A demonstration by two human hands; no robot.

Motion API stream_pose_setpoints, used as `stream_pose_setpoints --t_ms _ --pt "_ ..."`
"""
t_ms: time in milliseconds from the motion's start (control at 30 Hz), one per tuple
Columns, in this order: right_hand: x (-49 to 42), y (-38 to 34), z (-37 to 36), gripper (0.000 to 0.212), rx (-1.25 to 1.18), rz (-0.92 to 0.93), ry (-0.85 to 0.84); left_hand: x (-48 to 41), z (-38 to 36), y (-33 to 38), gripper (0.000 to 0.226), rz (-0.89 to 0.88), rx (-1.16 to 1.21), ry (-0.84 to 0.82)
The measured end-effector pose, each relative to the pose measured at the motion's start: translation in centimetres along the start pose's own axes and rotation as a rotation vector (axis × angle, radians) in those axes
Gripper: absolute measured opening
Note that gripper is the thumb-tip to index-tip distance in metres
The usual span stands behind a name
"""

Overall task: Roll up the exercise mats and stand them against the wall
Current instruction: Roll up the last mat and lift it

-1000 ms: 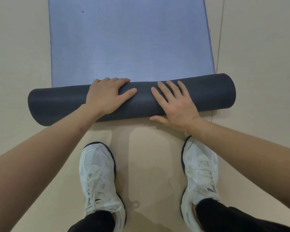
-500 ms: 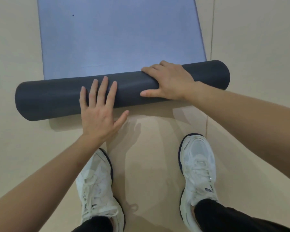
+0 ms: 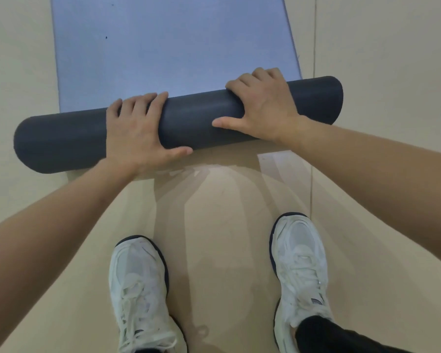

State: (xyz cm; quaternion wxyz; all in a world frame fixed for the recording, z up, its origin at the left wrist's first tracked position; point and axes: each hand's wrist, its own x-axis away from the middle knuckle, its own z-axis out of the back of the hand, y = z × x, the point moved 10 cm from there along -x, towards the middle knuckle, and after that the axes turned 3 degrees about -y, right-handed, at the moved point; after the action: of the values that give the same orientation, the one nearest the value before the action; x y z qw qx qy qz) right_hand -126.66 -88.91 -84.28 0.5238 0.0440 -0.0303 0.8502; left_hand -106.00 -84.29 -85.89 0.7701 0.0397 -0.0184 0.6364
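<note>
shoes: nearest to me are a white lace-up left shoe (image 3: 140,289) and right shoe (image 3: 299,271), toes pointing toward the mat. a black trouser leg (image 3: 329,337) shows over the right one.
floor: pale beige floor (image 3: 214,212), bare between the shoes and the roll, with a seam line running away on the right.
left hand: my left hand (image 3: 135,133) grips the roll left of its middle, fingers curled over the top and far side, thumb stretched along the near lower edge.
right hand: my right hand (image 3: 265,108) grips it right of the middle, fingers hooked over the far side, thumb spread on the near face.
nearer hand: the left. the right sits farther out.
roll: the dark grey roll (image 3: 199,118) lies on the floor under both hands. its long axis runs left to right and slants, so the right end is farther from me than the left.
mat: the unrolled blue-grey mat (image 3: 168,47) lies flat just beyond my fingertips and stretches away out of the top of the view.
key relation: the flat length lies straight ahead of the fingers, across the roll's axis. i judge the next push goes away from me, with the left side needing to catch up so the roll squares off.
progress: i judge the rolling partly done. no wall is in view.
writing: none on the mat or floor. a small mark on the right shoe's side is too small to read.
</note>
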Motion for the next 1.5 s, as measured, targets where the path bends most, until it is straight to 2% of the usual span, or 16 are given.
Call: stream_pose_setpoints --t_ms 200,333,433,633,1100,1200,1367,1500 --pt "-0.8 3.0 -1.5 0.116 0.040 -0.034 -0.131 -4.4 0.3 -1.2 0.120 0.017 0.025 -0.203" --pt "-2.3 3.4 -1.5 0.109 -0.010 -0.010 -0.203 -5.7 0.2 -1.0 0.122 0.015 -0.014 -0.283" --pt "-2.5 2.9 -1.1 0.104 0.027 0.048 -0.183 -5.5 0.6 -1.0 0.115 0.002 -0.027 -0.258" --pt "0.1 1.2 -0.8 0.100 0.067 0.056 -0.171 -2.0 1.2 -0.6 0.104 0.003 0.042 -0.196" --pt "13.6 -2.5 -4.1 0.094 -0.121 0.041 -0.417 10.3 -1.4 3.6 0.109 -0.063 0.062 -0.375" --pt "13.1 -2.3 -4.2 0.089 -0.143 0.053 -0.412 10.8 -1.1 3.5 0.111 -0.051 0.087 -0.311" --pt "9.9 -0.3 -5.8 0.075 -0.326 0.005 -0.516 12.6 1.0 4.7 0.090 -0.056 0.123 0.020" --pt "8.1 0.7 -7.6 0.073 -0.393 -0.019 -0.621 12.6 -0.7 5.0 0.104 -0.044 0.046 -0.037"
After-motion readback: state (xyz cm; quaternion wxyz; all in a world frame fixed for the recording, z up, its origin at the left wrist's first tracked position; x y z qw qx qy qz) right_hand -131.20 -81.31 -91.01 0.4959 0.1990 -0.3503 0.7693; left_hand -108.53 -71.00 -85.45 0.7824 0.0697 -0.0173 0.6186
